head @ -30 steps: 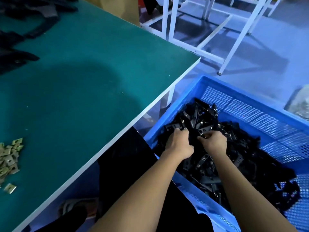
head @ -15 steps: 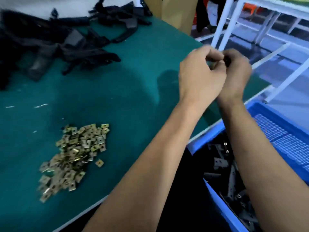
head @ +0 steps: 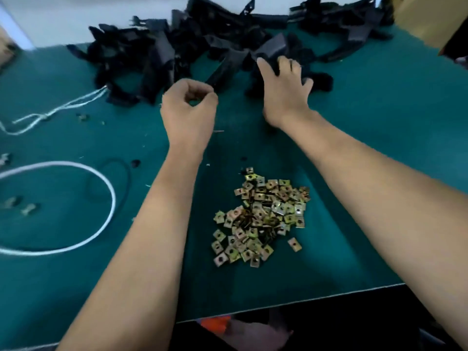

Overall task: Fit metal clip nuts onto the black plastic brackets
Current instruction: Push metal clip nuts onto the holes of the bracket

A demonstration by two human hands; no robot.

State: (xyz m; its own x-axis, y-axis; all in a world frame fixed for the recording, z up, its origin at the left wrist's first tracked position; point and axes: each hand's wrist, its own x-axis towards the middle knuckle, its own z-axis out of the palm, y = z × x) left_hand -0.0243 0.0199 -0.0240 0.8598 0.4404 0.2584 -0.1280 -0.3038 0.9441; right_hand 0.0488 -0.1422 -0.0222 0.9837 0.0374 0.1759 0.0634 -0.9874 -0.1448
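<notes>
Head view: our left hand curls its fingers loosely, and we cannot tell whether it holds anything. Our right hand spreads straight fingers onto the black brackets heaped across the bench; clip nuts lie piled nearer us.

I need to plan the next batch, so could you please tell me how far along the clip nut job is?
Done: I cannot tell whether any bracket carries a nut. In hand: the right hand reaches onto the black bracket pile; the left hand is curled, its contents unclear. Left: a large heap of clip nuts waits on the green table.
</notes>
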